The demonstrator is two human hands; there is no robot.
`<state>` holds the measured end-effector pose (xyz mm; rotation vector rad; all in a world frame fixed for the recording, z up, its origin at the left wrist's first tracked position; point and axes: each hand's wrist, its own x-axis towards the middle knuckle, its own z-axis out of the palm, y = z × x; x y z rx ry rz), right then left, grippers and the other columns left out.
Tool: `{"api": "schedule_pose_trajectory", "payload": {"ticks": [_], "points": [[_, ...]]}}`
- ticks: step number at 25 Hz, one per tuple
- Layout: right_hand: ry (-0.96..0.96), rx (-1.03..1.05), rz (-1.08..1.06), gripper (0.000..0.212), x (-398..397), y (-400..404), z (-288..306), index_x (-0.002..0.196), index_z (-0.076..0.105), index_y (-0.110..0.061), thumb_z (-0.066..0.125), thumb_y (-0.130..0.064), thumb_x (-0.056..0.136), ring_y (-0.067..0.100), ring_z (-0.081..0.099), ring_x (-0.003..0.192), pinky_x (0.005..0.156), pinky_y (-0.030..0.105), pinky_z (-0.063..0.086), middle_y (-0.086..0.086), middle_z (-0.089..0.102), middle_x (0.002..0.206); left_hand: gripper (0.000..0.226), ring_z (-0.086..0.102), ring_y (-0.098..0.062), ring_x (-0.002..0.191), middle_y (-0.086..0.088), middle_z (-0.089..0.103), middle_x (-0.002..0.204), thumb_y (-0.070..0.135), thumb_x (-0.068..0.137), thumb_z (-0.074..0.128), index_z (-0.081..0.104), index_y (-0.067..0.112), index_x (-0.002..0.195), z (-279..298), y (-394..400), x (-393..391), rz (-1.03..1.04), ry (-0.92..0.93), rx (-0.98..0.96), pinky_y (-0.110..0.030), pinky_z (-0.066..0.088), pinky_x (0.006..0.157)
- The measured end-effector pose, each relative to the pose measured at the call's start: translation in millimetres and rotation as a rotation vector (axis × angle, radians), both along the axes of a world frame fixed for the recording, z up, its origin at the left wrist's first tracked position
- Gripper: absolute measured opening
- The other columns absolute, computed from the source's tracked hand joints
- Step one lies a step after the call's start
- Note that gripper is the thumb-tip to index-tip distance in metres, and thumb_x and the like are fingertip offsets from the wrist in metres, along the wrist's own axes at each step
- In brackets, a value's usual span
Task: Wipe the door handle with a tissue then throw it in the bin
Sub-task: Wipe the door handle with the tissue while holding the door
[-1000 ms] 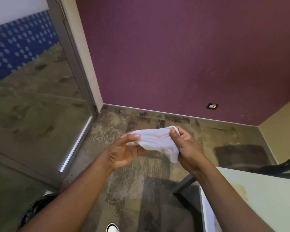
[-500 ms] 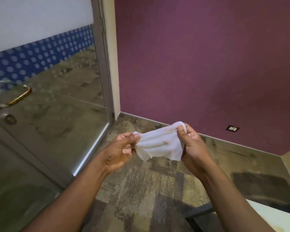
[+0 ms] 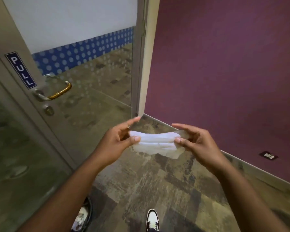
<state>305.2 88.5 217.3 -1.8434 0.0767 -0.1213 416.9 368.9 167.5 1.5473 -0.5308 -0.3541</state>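
Note:
A white tissue (image 3: 157, 143) is stretched between my two hands in front of me. My left hand (image 3: 119, 139) pinches its left end with thumb and fingers. Its right end is pinched by my right hand (image 3: 193, 142). The door handle (image 3: 56, 92), a curved bar of silver and brass, sticks out of the glass door (image 3: 84, 104) up and to the left of my left hand, well apart from the tissue. A round keyhole (image 3: 49, 110) sits just under the handle. No bin is in view.
A blue PULL sign (image 3: 21, 70) is fixed above the handle. A purple wall (image 3: 224, 72) with a low socket (image 3: 268, 155) stands to the right. Patterned carpet (image 3: 157, 190) covers the floor, and my shoes (image 3: 151, 219) show at the bottom.
The view has swung left and up, bringing the door handle and PULL sign into sight. My hands have moved apart, pulling the bunched tissue out flat between them.

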Motion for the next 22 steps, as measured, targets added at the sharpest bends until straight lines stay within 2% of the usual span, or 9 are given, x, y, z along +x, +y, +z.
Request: {"api": "schedule_pose_trajectory", "payload": {"ticks": [2, 4, 7, 10, 13, 15, 17, 20, 22], "points": [[-0.003, -0.074, 0.038, 0.034, 22.0, -4.3, 1.1, 0.113, 0.081, -0.037, 0.088, -0.029, 0.081, 0.025, 0.078, 0.103, 0.08, 0.028, 0.063, -0.002, 0.083, 0.111, 0.033, 0.076, 0.003, 0.096, 0.019, 0.084, 0.096, 0.014, 0.095, 0.085, 0.081, 0.038, 0.118, 5.9, 1.4, 8.3, 0.073, -0.06, 0.08, -0.011, 0.056, 0.089], [0.035, -0.177, 0.062, 0.04, 43.0, -6.5, 2.5, 0.107, 0.083, -0.036, 0.096, -0.031, 0.07, 0.038, 0.077, 0.092, 0.084, 0.048, 0.064, 0.01, 0.083, 0.103, 0.034, 0.075, 0.006, 0.093, 0.026, 0.082, 0.092, 0.007, 0.088, 0.091, 0.083, 0.031, 0.111, 10.3, 2.2, 16.0, 0.137, -0.056, 0.144, -0.007, 0.054, 0.086], [0.016, -0.375, 0.109, 0.034, 82.9, -11.9, 3.3, 0.094, 0.083, -0.043, 0.098, -0.03, 0.067, 0.019, 0.074, 0.076, 0.075, 0.041, 0.059, -0.001, 0.082, 0.088, 0.046, 0.073, 0.012, 0.087, 0.033, 0.079, 0.088, 0.005, 0.077, 0.099, 0.083, 0.03, 0.113, 15.4, 1.2, 31.0, 0.294, -0.13, 0.266, -0.003, 0.051, 0.083], [-0.026, -0.387, 0.183, 0.018, 123.1, -15.5, 0.0, 0.084, 0.084, -0.033, 0.091, -0.017, 0.078, 0.02, 0.072, 0.086, 0.076, 0.04, 0.055, -0.004, 0.074, 0.093, 0.039, 0.07, 0.01, 0.075, 0.025, 0.078, 0.08, 0.014, 0.076, 0.101, 0.082, 0.044, 0.092, 18.4, 4.0, 37.9, 0.442, -0.148, 0.332, -0.008, 0.05, 0.071], [0.017, -0.274, 0.34, 0.008, 163.0, -12.5, -0.3, 0.077, 0.082, -0.022, 0.086, -0.017, 0.081, 0.011, 0.07, 0.108, 0.09, 0.034, 0.053, -0.008, 0.07, 0.117, 0.035, 0.062, 0.004, 0.071, 0.014, 0.069, 0.078, 0.026, 0.077, 0.102, 0.078, 0.05, 0.072, 18.2, 20.0, 40.4, 0.54, -0.177, 0.429, -0.015, 0.043, 0.065], [0.098, -0.09, 0.488, 0.01, 187.8, -1.0, -1.3, 0.082, 0.08, -0.014, 0.079, -0.024, 0.084, 0.008, 0.071, 0.109, 0.091, 0.028, 0.054, -0.008, 0.075, 0.12, 0.028, 0.07, -0.001, 0.086, 0.014, 0.075, 0.093, 0.026, 0.079, 0.099, 0.079, 0.044, 0.069, 20.5, 34.5, 38.4, 0.596, -0.079, 0.343, -0.017, 0.052, 0.076], [0.203, 0.116, 0.56, 0.019, 208.8, 14.7, -5.1, 0.091, 0.079, -0.01, 0.073, -0.028, 0.088, 0.016, 0.07, 0.089, 0.078, 0.022, 0.057, -0.001, 0.077, 0.1, 0.026, 0.076, -0.002, 0.091, 0.01, 0.083, 0.097, 0.015, 0.086, 0.093, 0.083, 0.034, 0.072, 21.5, 44.5, 36.2, 0.607, 0.066, 0.137, -0.015, 0.058, 0.081], [0.298, 0.312, 0.568, 0.025, 234.8, 45.7, -13.6, 0.101, 0.08, -0.007, 0.071, -0.027, 0.088, 0.028, 0.064, 0.085, 0.077, 0.038, 0.054, 0.019, 0.073, 0.093, 0.019, 0.076, -0.006, 0.074, 0.0, 0.083, 0.086, 0.006, 0.093, 0.085, 0.085, 0.021, 0.083, 19.2, 51.6, 34.0, 0.735, 0.274, -0.134, -0.018, 0.061, 0.064], [0.308, 0.358, 0.544, 0.028, 248.6, 67.3, -20.0, 0.105, 0.08, -0.005, 0.074, -0.025, 0.088, 0.031, 0.062, 0.089, 0.083, 0.046, 0.048, 0.026, 0.073, 0.099, 0.014, 0.076, -0.007, 0.07, -0.002, 0.084, 0.085, 0.006, 0.099, 0.079, 0.082, 0.016, 0.089, 16.5, 57.3, 38.4, 0.865, 0.327, -0.166, -0.019, 0.061, 0.059]]}}
